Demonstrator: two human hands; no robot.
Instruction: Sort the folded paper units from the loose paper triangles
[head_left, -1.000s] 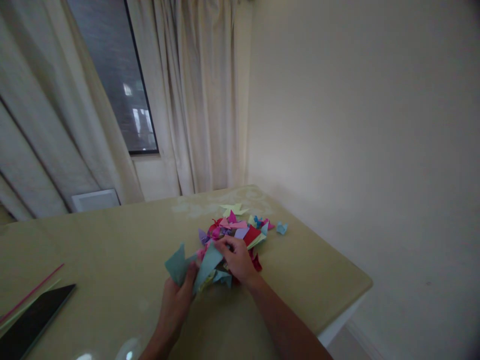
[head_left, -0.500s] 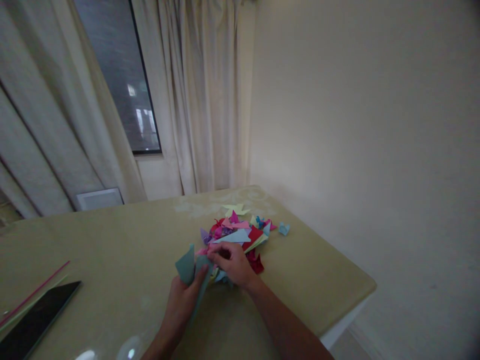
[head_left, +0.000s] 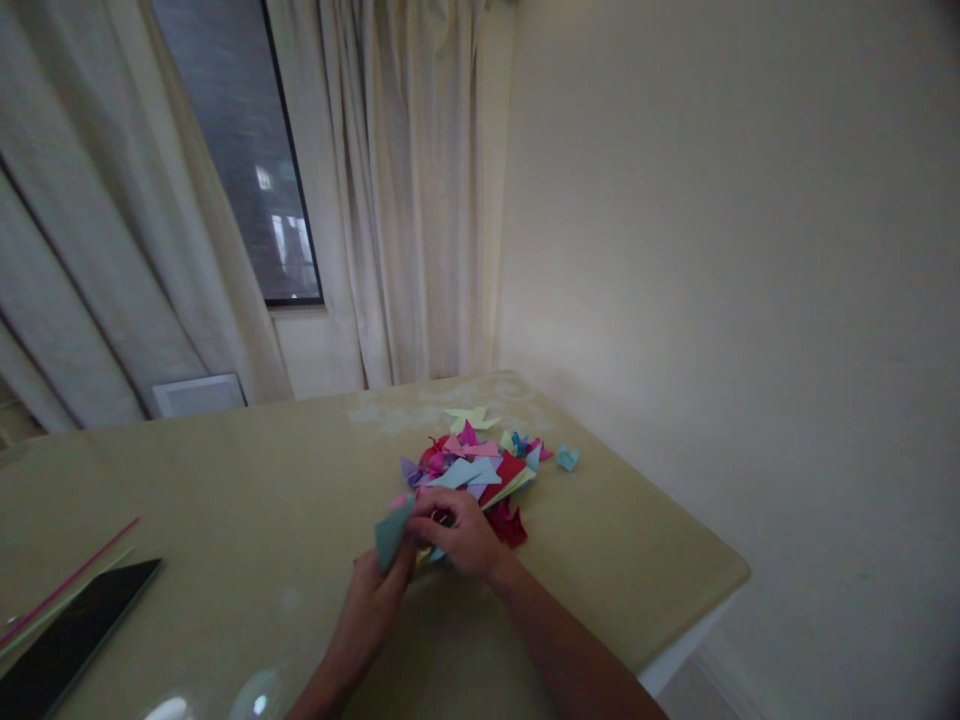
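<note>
A heap of coloured folded paper pieces (head_left: 480, 465) lies on the beige table (head_left: 225, 520) toward its far right corner. My left hand (head_left: 375, 600) is closed on a teal sheet of paper (head_left: 393, 532), which stands up folded at the near edge of the heap. Just right of it, my right hand (head_left: 461, 530) curls its fingers over the same teal paper and the pieces beneath. A small light blue folded piece (head_left: 567, 458) sits apart on the right of the heap.
A black flat tablet-like thing (head_left: 71, 635) and thin pink and green sticks (head_left: 67, 580) lie at the table's left. The table's right edge (head_left: 697, 610) drops off close to the heap. Curtains and a dark window stand behind.
The teal sheet was spread wide between my hands. It is folded narrower now, and my hands have drawn closer together over it.
</note>
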